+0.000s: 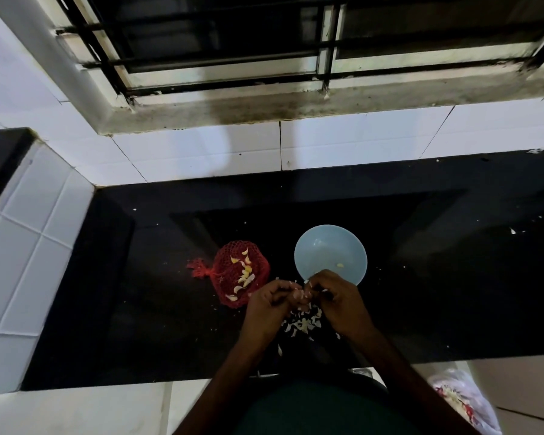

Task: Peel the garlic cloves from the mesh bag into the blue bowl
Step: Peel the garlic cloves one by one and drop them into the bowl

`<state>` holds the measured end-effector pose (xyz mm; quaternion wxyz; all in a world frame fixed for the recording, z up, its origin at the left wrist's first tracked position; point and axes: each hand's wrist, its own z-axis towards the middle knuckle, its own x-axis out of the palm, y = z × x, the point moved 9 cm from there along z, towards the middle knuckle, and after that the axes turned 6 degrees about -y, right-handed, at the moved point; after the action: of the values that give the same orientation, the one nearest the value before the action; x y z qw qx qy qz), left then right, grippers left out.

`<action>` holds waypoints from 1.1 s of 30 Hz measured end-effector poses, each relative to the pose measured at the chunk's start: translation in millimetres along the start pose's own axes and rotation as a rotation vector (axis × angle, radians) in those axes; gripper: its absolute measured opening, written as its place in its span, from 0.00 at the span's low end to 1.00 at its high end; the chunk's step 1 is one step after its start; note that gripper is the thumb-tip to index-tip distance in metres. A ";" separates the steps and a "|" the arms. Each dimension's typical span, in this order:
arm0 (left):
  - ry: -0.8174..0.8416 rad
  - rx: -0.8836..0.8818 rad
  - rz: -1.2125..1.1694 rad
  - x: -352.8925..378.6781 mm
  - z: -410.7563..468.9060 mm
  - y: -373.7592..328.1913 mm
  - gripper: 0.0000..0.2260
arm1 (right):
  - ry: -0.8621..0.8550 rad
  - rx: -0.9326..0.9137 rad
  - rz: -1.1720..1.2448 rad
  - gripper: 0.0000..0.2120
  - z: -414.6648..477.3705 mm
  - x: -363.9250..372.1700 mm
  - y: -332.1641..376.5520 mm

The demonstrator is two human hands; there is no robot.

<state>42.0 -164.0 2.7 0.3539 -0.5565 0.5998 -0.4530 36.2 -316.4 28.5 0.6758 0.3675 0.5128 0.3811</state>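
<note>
Left hand [269, 304] and right hand [336, 296] met over a black countertop [139, 309], fingers curled, both pinching one garlic clove [302, 295] above a pile of white skins [302, 323]. Just left lay the red mesh bag [230, 277] with pale cloves. Beyond the right hand sat the blue bowl [321, 246], holding one peeled clove [339, 265]. Farther back was a barred window [264, 58].

Mesh bag [233, 277]: red, open net pattern. Its garlic cloves [246, 273]: pale yellow and white. Bowl [322, 246]: light blue; clove inside [339, 265] pale yellow. Desk [139, 277]: glossy black, white flecks. Peels [302, 324]: white. Wall tiles [201, 152]: white, thin dark joints. Window bars [201, 54]: black.
</note>
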 end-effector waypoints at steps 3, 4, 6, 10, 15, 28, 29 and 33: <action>-0.037 -0.010 0.014 -2.0 1.3 0.3 0.08 | 0.006 0.069 -0.006 0.14 -3.7 1.2 -4.1; -0.049 -0.016 0.013 -3.0 1.3 0.7 0.08 | 0.020 0.107 -0.037 0.18 -4.9 1.4 -8.4; -0.061 -0.022 -0.006 -5.3 1.1 1.0 0.08 | 0.034 0.139 -0.115 0.22 -7.7 0.8 -15.1; -0.072 -0.003 0.052 -9.0 2.3 2.6 0.07 | 0.029 0.121 -0.190 0.06 -7.6 0.5 -18.4; -0.067 -0.008 0.148 -13.4 2.6 7.8 0.08 | 0.047 0.160 -0.068 0.13 -8.6 2.2 -21.0; -0.093 -0.016 0.176 -15.1 6.0 15.3 0.06 | -0.010 0.396 0.146 0.04 -12.0 -14.0 -45.5; -0.101 -0.026 0.183 -15.9 7.0 17.2 0.05 | -0.057 0.442 0.142 0.04 -10.8 -24.2 -54.5; -0.115 -0.048 0.272 -15.4 11.6 20.6 0.04 | -0.153 0.506 0.045 0.04 2.2 -56.8 -77.4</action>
<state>47.7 -151.2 -21.7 0.4325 -0.5032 0.6592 -0.3538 38.6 -401.2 -16.3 0.5907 0.5639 0.5307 0.2268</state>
